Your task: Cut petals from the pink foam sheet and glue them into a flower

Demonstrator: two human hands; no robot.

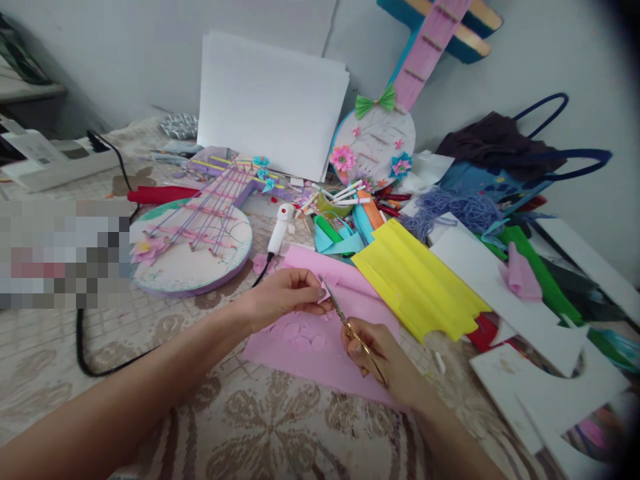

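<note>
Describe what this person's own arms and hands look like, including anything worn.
Left hand and right hand are bare: no gloves or rings visible. Both forearms show no sleeves, watch, bracelets or markings up to the picture's edge.

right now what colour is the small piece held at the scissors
Pink; the small piece matches the sheet under it, seen in the head view.

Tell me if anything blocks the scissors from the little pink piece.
Nothing visible does. The scissors in the right hand reach the pink piece pinched by the left hand; the pink sheet lies underneath.
</note>
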